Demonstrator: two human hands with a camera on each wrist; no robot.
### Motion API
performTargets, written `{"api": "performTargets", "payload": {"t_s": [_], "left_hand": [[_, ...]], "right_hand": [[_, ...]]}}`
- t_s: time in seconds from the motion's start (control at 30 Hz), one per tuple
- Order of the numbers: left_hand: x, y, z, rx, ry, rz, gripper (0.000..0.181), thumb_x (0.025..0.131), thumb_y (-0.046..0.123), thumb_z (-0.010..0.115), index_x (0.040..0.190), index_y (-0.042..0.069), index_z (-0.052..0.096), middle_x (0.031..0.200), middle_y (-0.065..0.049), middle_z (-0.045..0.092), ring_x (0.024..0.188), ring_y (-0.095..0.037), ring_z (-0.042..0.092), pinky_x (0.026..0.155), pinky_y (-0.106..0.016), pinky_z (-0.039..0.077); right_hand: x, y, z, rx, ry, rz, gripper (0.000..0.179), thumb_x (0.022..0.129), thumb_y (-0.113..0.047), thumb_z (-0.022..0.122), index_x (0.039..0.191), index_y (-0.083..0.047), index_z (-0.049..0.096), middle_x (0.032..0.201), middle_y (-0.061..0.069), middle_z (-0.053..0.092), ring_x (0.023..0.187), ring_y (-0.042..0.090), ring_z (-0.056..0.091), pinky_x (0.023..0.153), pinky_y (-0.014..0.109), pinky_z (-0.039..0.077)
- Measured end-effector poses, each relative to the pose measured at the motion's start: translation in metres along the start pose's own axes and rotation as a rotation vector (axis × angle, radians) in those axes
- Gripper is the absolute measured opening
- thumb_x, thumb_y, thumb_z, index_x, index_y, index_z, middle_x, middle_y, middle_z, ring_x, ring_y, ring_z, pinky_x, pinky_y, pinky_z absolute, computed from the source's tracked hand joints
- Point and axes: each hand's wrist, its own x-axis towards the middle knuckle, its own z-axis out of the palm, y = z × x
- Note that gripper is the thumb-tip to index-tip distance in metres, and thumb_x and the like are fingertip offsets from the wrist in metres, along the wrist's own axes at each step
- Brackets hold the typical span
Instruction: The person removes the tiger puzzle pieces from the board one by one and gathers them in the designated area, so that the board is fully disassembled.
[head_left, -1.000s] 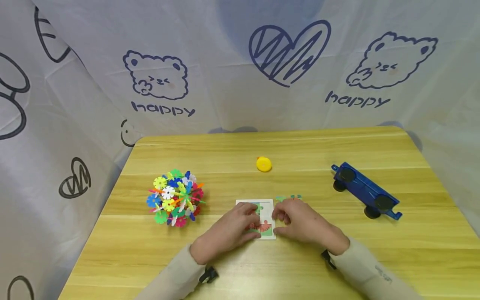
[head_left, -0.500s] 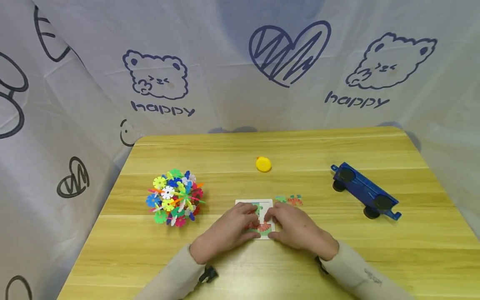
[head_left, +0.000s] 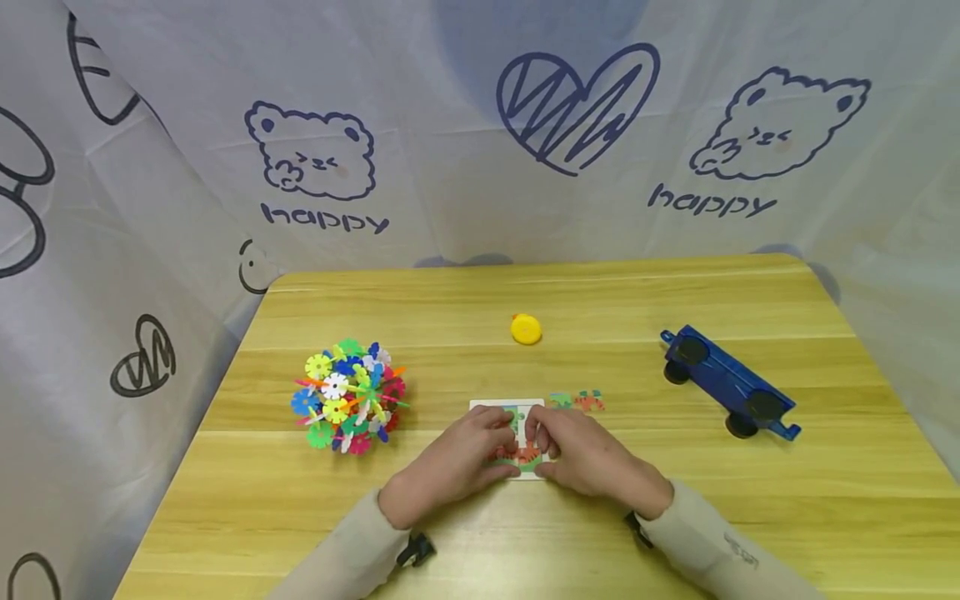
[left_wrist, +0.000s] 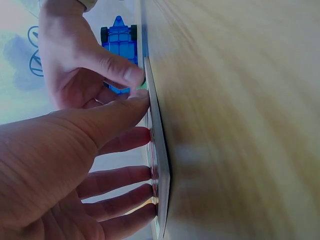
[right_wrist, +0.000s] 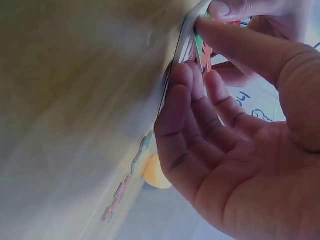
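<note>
At near-right corner of puzzle board, pinching puzzle piece in right grip (with straight-fingered left grip): likely light, stiff; take by edges.

A multicoloured plastic-flower ball, a small round yellow toy and a blue, black-wheeled toy vehicle share the wood-grain desk.

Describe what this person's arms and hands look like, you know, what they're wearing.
The left sleeve and right sleeve are long and cream or off-white; the right has grey lettering, too small to read. A small black fitting sits at the left sleeve's end, another at the right's. The left hand and right hand are ungloved.
</note>
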Motion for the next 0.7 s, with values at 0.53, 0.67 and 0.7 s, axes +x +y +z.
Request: {"api": "performTargets", "payload": {"t_s": [0.53, 0.67, 0.7], "left_hand": [[0.001, 0.0, 0.002, -0.011, 0.001, -0.009, 0.014, 0.098, 0.029, 0.085, 0.1, 0.016, 0.079, 0.141, -0.014, 0.071, 0.139, -0.033, 0.063, 0.12, -0.046, 0.054], [0.0, 0.0, 0.002, -0.017, 0.0, -0.012, 0.014, 0.098, 0.028, 0.085, 0.099, 0.016, 0.078, 0.14, -0.013, 0.071, 0.139, -0.033, 0.063, 0.12, -0.046, 0.054], [0.0, 0.0, 0.002, -0.019, 0.0, -0.012, 0.013, 0.098, 0.028, 0.085, 0.099, 0.016, 0.078, 0.14, -0.013, 0.071, 0.139, -0.033, 0.063, 0.12, -0.046, 0.054]], "right_hand": [[-0.012, 0.02, -0.028, 0.118, 0.114, 0.021, 0.01, 0.104, -0.006, 0.07, 0.11, -0.014, 0.072, 0.092, -0.004, 0.071, 0.082, 0.007, 0.063, 0.076, 0.023, 0.056], [-0.015, 0.029, -0.04, 0.097, 0.186, 0.056, 0.012, 0.107, -0.004, 0.066, 0.112, -0.012, 0.073, 0.096, 0.0, 0.073, 0.085, 0.01, 0.064, 0.076, 0.023, 0.056], [-0.016, 0.032, -0.043, 0.091, 0.204, 0.068, 0.013, 0.106, -0.003, 0.066, 0.113, -0.012, 0.073, 0.096, 0.0, 0.073, 0.085, 0.011, 0.064, 0.076, 0.023, 0.056]]}}
